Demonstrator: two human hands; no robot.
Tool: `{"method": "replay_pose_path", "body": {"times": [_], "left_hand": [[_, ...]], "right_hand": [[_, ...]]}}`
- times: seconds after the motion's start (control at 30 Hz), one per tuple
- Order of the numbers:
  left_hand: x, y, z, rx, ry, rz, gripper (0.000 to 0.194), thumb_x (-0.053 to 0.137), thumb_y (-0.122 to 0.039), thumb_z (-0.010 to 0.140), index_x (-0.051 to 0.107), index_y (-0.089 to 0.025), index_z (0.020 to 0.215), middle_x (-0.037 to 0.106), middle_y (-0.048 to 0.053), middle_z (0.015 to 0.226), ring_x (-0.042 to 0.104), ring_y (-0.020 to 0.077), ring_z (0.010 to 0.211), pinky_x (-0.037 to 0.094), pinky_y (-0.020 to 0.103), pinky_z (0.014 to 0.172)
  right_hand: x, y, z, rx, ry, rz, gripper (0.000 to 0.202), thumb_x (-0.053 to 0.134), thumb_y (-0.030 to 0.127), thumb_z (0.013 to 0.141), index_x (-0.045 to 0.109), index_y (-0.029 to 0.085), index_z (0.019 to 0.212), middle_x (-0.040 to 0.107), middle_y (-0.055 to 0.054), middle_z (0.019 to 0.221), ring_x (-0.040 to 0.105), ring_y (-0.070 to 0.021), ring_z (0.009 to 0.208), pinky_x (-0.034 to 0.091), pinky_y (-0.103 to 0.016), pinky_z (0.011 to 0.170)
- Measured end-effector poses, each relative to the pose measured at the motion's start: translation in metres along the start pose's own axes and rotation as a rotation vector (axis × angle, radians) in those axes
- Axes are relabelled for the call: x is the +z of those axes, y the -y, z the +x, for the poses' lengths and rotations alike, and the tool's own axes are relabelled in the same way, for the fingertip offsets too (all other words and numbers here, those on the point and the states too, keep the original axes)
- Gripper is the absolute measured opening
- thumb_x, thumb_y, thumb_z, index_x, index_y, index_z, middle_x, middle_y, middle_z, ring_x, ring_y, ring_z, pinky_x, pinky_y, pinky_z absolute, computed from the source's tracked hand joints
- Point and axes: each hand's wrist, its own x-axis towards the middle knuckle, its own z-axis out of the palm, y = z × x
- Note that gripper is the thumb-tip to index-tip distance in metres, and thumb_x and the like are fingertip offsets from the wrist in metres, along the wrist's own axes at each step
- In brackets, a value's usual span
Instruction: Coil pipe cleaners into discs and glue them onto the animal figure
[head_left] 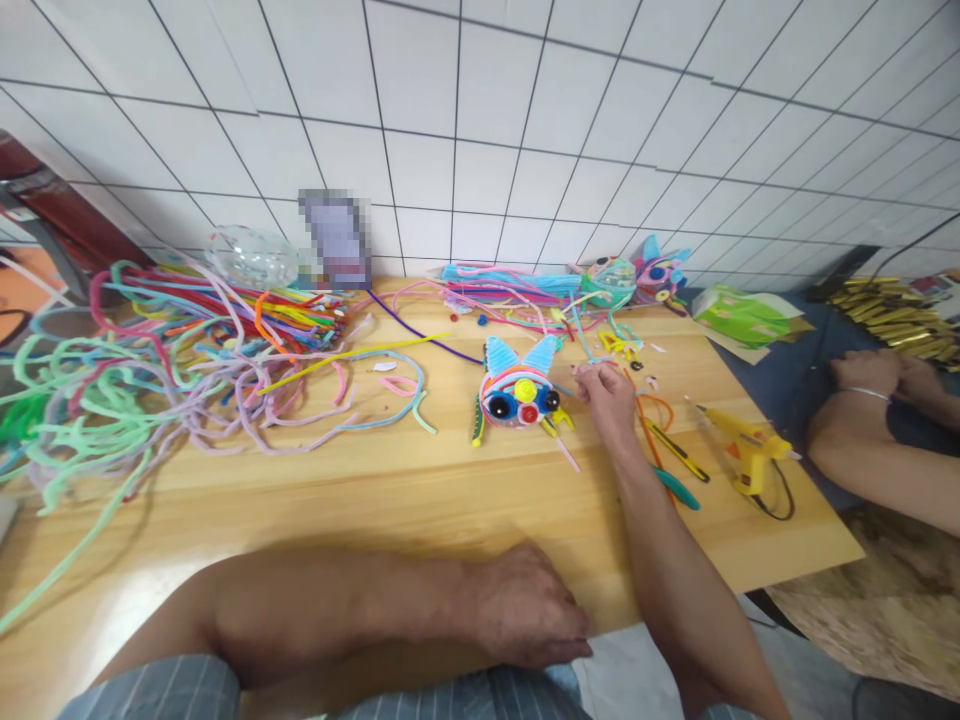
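Observation:
A craft figure (517,395) with light-blue pipe-cleaner ears, black eyes, a yellow knob and a red nose lies on the wooden table (420,500). Just right of it, my right hand (609,400) is closed, its fingertips pinched together over some small pieces; what they hold is too small to make out. My left hand (529,610) rests at the table's front edge with its fingers curled and mostly turned away. A light pink stick (568,456) juts out below the figure.
Loose pipe cleaners (217,400) cover the left side. A yellow glue gun (750,450), a yellow cutter (679,452) and a green package (742,315) lie right. A second figure (661,270) stands by the tiled wall. Another person's hands (866,385) are far right.

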Motion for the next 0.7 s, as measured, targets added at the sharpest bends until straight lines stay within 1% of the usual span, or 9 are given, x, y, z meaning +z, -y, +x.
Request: {"method": "replay_pose_path", "body": {"times": [0.1,0.33,0.6,0.7], "left_hand": [[-0.0021,-0.0002,0.0012,-0.007,0.024,-0.001,0.03,0.062,-0.039,0.101,0.072,-0.022,0.077,0.081,-0.003,0.077,0.075,0.0131,0.07,0.047,0.032,0.057],[-0.0047,-0.0004,0.0013,-0.008,0.035,-0.003,0.031,0.061,-0.038,0.101,0.073,-0.022,0.077,0.081,-0.002,0.078,0.074,0.0131,0.07,0.048,0.032,0.059],[0.0036,0.001,0.0001,0.0,0.009,-0.012,0.032,0.06,-0.039,0.101,0.071,-0.022,0.077,0.081,-0.001,0.077,0.074,0.0146,0.069,0.048,0.032,0.058],[0.0035,0.001,0.0,-0.004,0.012,-0.015,0.032,0.061,-0.039,0.101,0.071,-0.022,0.076,0.08,-0.001,0.076,0.074,0.0148,0.068,0.048,0.032,0.057]], "right_hand": [[0.0003,0.0015,-0.0002,-0.002,-0.002,0.005,0.035,0.064,0.047,0.087,0.058,0.024,0.062,0.055,0.003,0.057,0.05,-0.0164,0.062,0.041,-0.03,0.062],[0.0005,0.0031,-0.0006,0.002,-0.006,0.002,0.034,0.064,0.047,0.087,0.06,0.023,0.063,0.056,0.003,0.058,0.05,-0.0156,0.061,0.04,-0.03,0.061],[0.0007,0.0055,-0.0012,0.004,-0.006,-0.001,0.035,0.064,0.046,0.086,0.057,0.024,0.06,0.056,0.003,0.058,0.05,-0.0158,0.061,0.041,-0.03,0.061],[0.0006,0.0061,-0.0014,0.008,-0.005,0.001,0.035,0.064,0.046,0.087,0.059,0.024,0.061,0.056,0.003,0.058,0.05,-0.0159,0.06,0.041,-0.031,0.062]]}}
